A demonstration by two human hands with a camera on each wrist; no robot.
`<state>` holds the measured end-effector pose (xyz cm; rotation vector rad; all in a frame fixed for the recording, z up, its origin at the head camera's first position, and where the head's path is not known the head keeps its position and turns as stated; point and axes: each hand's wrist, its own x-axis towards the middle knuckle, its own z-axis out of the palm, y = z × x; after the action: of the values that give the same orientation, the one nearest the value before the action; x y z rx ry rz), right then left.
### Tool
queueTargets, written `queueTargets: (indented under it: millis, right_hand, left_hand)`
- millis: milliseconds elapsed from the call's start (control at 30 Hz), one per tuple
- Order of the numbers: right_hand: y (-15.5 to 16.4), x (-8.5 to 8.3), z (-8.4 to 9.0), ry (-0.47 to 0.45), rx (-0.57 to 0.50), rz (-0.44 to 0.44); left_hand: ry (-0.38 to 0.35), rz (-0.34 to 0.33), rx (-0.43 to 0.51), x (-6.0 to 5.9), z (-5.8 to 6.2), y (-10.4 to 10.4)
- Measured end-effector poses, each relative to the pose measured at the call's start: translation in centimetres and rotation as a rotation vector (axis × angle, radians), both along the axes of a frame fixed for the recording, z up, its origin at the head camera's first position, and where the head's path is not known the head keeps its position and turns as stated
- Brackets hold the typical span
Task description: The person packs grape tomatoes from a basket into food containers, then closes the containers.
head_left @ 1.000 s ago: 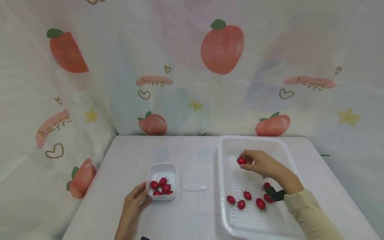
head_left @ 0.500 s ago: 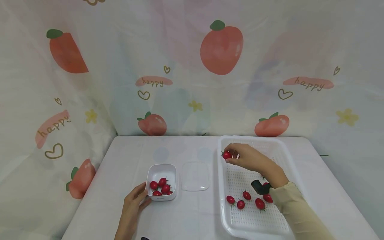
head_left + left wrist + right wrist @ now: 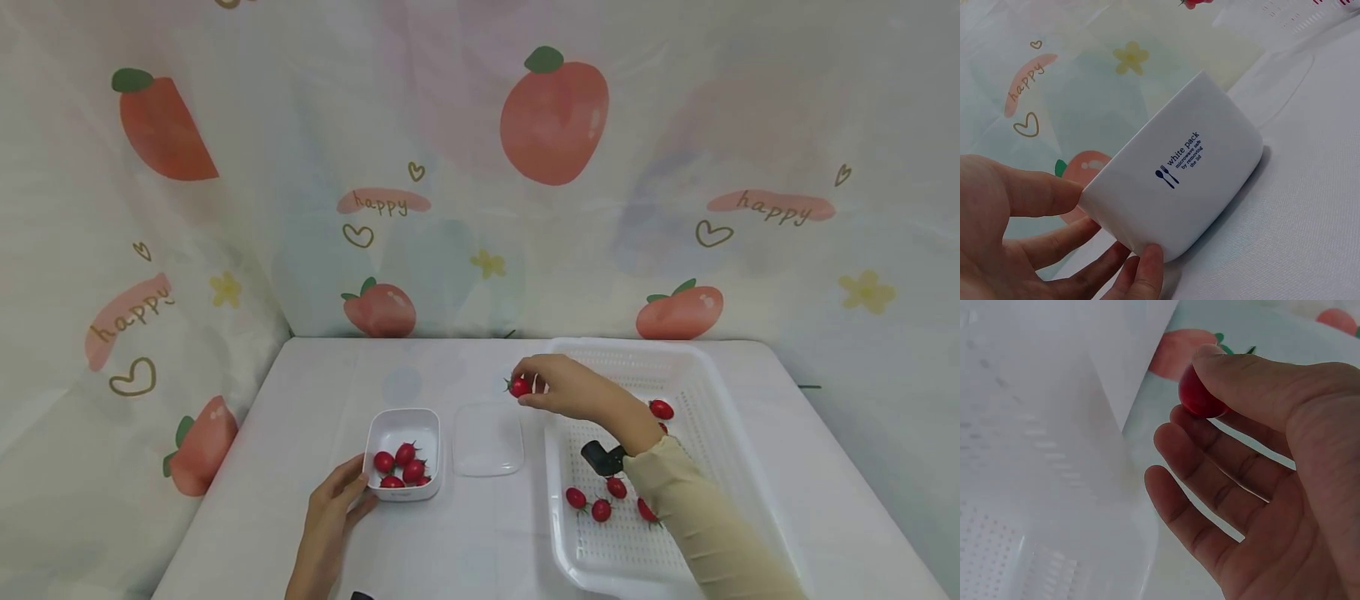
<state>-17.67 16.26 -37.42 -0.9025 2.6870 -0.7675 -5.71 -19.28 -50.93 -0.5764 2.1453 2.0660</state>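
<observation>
Meeting a peach-printed backdrop (image 3: 450, 125) at twelve o'clock, the white surface (image 3: 465, 550) bears a box (image 3: 402, 495) at nine, touched by the left hand (image 3: 330, 504) with loose fingers, and a basket (image 3: 622, 558) at three; the right hand (image 3: 568, 386) pinches a tomato (image 3: 520, 387) near twelve.

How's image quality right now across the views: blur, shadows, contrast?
Head: soft, even light; the clear lid nearly fades into the white tablecloth. Left wrist: print on the white box is legible, soft shadow along its base. Right wrist: dim; the basket looks hazy and soft, the right hand clearer.
</observation>
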Motion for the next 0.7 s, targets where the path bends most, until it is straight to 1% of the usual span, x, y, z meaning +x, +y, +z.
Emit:
queueTargets:
  millis: [67, 200, 333, 467, 567, 700]
  right_hand:
    - [-0.9, -0.1, 0.0, 0.0, 0.0, 0.034]
    - [-2.6, -0.2, -0.3, -0.009, 0.011, 0.074]
    - [-4.1, -0.3, -0.6, -0.031, 0.024, 0.098]
    - [-5.7, -0.2, -0.9, -0.046, 0.011, 0.129]
    - [-6.8, -0.2, -1.0, -0.037, -0.006, 0.157]
    - [-8.2, 0.0, -1.1, -0.032, -0.006, 0.168]
  left_hand:
    - [0.004, 0.0, -0.002, 0.0, 0.0, 0.0]
    - [0.008, -0.005, -0.001, 0.1, 0.0, 0.0]
    - [0.001, -0.007, 0.002, 0.0, 0.1, 0.0]
    - [-0.004, -0.005, 0.002, 0.1, 0.2, -0.1]
    - [-0.005, -0.009, 0.005, 0.1, 0.3, -0.1]
    - [-0.009, -0.013, 0.01, 0.0, 0.3, 0.0]
